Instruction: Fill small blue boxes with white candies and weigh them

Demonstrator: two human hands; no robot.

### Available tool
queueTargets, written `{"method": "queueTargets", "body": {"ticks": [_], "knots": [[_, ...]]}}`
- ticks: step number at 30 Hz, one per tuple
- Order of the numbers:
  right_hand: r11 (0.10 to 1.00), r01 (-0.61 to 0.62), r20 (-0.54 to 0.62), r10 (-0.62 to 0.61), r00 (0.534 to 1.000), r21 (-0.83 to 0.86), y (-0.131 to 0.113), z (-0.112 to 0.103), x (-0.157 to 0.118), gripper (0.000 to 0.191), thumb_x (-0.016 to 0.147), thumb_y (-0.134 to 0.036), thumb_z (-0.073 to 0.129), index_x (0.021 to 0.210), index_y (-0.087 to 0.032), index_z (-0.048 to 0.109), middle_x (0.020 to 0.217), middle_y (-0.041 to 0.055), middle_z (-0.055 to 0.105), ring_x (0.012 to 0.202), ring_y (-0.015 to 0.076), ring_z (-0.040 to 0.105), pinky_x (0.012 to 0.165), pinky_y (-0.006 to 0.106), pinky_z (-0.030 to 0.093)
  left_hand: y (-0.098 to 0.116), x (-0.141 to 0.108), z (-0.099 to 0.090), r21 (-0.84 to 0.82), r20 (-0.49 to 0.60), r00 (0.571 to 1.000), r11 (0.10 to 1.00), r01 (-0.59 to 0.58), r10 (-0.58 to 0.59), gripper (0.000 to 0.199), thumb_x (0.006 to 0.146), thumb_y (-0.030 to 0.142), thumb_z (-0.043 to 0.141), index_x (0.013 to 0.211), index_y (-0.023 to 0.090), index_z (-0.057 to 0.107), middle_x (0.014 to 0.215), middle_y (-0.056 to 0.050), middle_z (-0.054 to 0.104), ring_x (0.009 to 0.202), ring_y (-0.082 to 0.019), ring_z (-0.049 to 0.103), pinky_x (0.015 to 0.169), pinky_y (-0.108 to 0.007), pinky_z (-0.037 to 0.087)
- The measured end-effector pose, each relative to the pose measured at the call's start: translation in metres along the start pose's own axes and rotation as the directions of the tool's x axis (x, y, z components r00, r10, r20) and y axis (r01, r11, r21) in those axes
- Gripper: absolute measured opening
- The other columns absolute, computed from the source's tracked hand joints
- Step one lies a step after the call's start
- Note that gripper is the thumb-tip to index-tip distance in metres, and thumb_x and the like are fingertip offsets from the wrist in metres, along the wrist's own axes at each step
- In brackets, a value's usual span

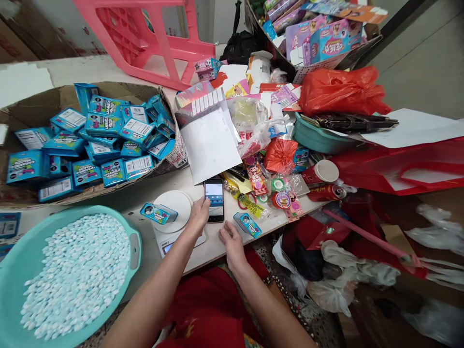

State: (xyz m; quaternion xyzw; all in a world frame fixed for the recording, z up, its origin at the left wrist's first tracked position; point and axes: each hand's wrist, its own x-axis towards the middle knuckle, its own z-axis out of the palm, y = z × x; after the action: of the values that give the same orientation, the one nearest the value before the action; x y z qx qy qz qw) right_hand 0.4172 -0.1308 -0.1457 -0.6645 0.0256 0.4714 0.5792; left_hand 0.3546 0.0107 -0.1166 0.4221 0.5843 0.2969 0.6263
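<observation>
My left hand (198, 215) is closed on the left edge of a phone (216, 211), with a fingertip over its lit screen; its other fingers are partly hidden. At the table's front edge, my right hand (234, 243) holds nothing, its fingers loosely bent and apart, just below the phone. Beside it lies a small blue candy box (248, 225). To the left of my left hand, another blue candy box (158, 213) rests on the round white plate of a kitchen scale (183, 203). My left forearm crosses over the scale's base.
A teal basin (135, 246) of pale blue and white candies stands at the left. Behind it is a cardboard carton (168, 162) of blue boxes. Wrappers, bags and a paper cup (326, 171) clutter the right, near a red bag (340, 89). A pink plastic stool (152, 63) stands behind.
</observation>
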Motion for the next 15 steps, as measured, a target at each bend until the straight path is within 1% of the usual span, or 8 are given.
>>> {"method": "queueTargets", "body": {"ticks": [2, 4, 5, 7, 9, 10, 12, 15], "knots": [[0.991, 0.039, 0.03, -0.036, 0.999, -0.13, 0.001, -0.019, -0.02, 0.044, 0.065, -0.035, 0.074, 0.105, -0.018, 0.066, 0.1, 0.0057, 0.067, 0.089, 0.0188, 0.06, 0.081, 0.03, 0.049, 0.014, -0.016, -0.006, 0.008, 0.007, 0.997, 0.997, -0.075, 0.075, 0.021, 0.069, 0.027, 0.069, 0.088, 0.018, 0.072, 0.102, -0.01, 0.066, 0.117, -0.029, 0.049, 0.107, -0.037, 0.027], [0.971, 0.06, 0.047, -0.05, 0.998, -0.233, 0.003, -0.042, -0.037, 0.038, 0.067, -0.039, 0.074, 0.097, -0.017, 0.066, 0.088, 0.0046, 0.068, 0.08, 0.0187, 0.061, 0.075, 0.03, 0.049, 0.028, -0.037, -0.016, -0.011, 0.055, 0.991, 0.992, -0.123, 0.124, 0.029, 0.068, 0.024, 0.071, 0.097, 0.021, 0.071, 0.111, -0.009, 0.063, 0.119, -0.027, 0.047, 0.109, -0.035, 0.025], [0.962, 0.074, 0.04, -0.065, 0.997, -0.263, 0.003, -0.055, -0.042, 0.035, 0.067, -0.04, 0.074, 0.092, -0.018, 0.065, 0.083, 0.0037, 0.068, 0.076, 0.0184, 0.061, 0.073, 0.03, 0.049, 0.033, -0.049, -0.022, -0.018, 0.089, 0.987, 0.991, -0.134, 0.135, 0.031, 0.068, 0.023, 0.072, 0.099, 0.022, 0.071, 0.112, -0.008, 0.063, 0.117, -0.026, 0.049, 0.107, -0.034, 0.028], [0.946, 0.108, -0.024, -0.121, 0.992, -0.306, 0.002, -0.08, -0.047, 0.034, 0.065, -0.043, 0.075, 0.085, -0.018, 0.062, 0.076, 0.0018, 0.066, 0.072, 0.0176, 0.06, 0.07, 0.03, 0.048, 0.04, -0.072, -0.037, 0.027, 0.168, 0.974, 0.987, -0.161, 0.154, 0.03, 0.07, 0.024, 0.07, 0.1, 0.024, 0.071, 0.109, -0.007, 0.064, 0.109, -0.025, 0.054, 0.101, -0.033, 0.037], [0.931, 0.135, -0.107, -0.18, 0.978, -0.338, -0.001, -0.1, -0.043, 0.036, 0.062, -0.045, 0.076, 0.082, -0.019, 0.059, 0.074, 0.0003, 0.064, 0.071, 0.0168, 0.06, 0.07, 0.03, 0.048, 0.041, -0.092, -0.053, 0.143, 0.222, 0.958, 0.966, -0.216, 0.182, 0.024, 0.075, 0.029, 0.066, 0.098, 0.026, 0.072, 0.102, -0.006, 0.067, 0.099, -0.024, 0.059, 0.092, -0.031, 0.044], [0.928, 0.138, -0.139, -0.197, 0.971, -0.347, -0.003, -0.109, -0.039, 0.038, 0.061, -0.045, 0.076, 0.082, -0.019, 0.059, 0.073, -0.0003, 0.064, 0.071, 0.0167, 0.06, 0.07, 0.03, 0.048, 0.04, -0.102, -0.062, 0.208, 0.227, 0.953, 0.946, -0.248, 0.2, 0.021, 0.077, 0.031, 0.063, 0.096, 0.026, 0.072, 0.099, -0.006, 0.068, 0.095, -0.024, 0.06, 0.088, -0.031, 0.045], [0.928, 0.135, -0.182, -0.208, 0.961, -0.348, -0.008, -0.121, -0.029, 0.04, 0.06, -0.047, 0.076, 0.083, -0.019, 0.058, 0.073, -0.0007, 0.063, 0.071, 0.0167, 0.06, 0.071, 0.031, 0.049, 0.037, -0.116, -0.082, 0.305, 0.178, 0.953, 0.907, -0.291, 0.245, 0.02, 0.081, 0.036, 0.058, 0.091, 0.025, 0.072, 0.093, -0.005, 0.069, 0.088, -0.022, 0.062, 0.082, -0.029, 0.047], [0.936, 0.104, -0.206, -0.181, 0.962, -0.335, -0.012, -0.129, -0.02, 0.045, 0.056, -0.049, 0.076, 0.084, -0.019, 0.058, 0.077, -0.0004, 0.063, 0.075, 0.0173, 0.061, 0.075, 0.032, 0.05, 0.034, -0.127, -0.117, 0.392, 0.003, 0.946, 0.87, -0.3, 0.325, 0.024, 0.084, 0.039, 0.054, 0.09, 0.022, 0.069, 0.086, -0.004, 0.069, 0.082, -0.02, 0.062, 0.08, -0.029, 0.047]]}}
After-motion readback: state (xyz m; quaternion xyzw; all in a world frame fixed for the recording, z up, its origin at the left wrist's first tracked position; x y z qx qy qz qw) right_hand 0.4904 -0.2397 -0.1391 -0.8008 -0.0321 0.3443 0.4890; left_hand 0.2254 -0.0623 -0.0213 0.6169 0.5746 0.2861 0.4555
